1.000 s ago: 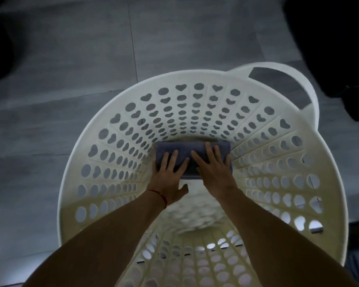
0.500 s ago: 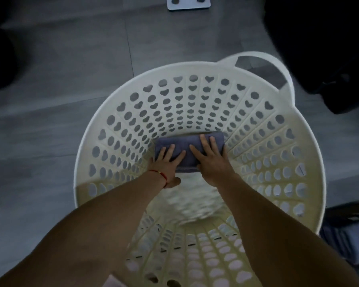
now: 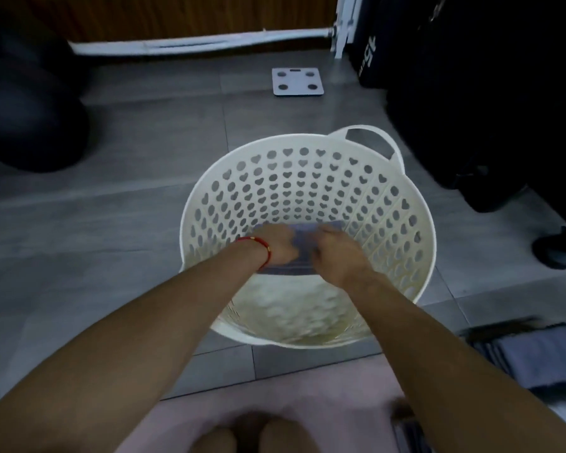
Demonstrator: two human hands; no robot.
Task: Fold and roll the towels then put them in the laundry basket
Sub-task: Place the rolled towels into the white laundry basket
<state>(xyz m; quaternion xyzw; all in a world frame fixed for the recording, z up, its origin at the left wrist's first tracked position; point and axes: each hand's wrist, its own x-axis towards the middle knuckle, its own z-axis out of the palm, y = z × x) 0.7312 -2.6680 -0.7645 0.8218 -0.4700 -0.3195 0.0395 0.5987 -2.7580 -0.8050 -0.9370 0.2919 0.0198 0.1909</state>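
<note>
My left hand (image 3: 280, 245) and right hand (image 3: 335, 253) have lifted off the rolled towel (image 3: 303, 238), which lies at the bottom of the laundry basket (image 3: 419, 204) against its far wall. Both were flat on it a second ago; motion blur hides each grip now.

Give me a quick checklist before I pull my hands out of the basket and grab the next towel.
1. Towel inside the laundry basket: ok.
2. Towel rolled tight: cannot tell, hands cover it.
3. Left hand free of the towel: cannot tell, blurred.
4. Right hand free of the towel: cannot tell, blurred.
5. Basket upright on the floor: ok.
6. More folded towels waiting on the right: ok.
</note>
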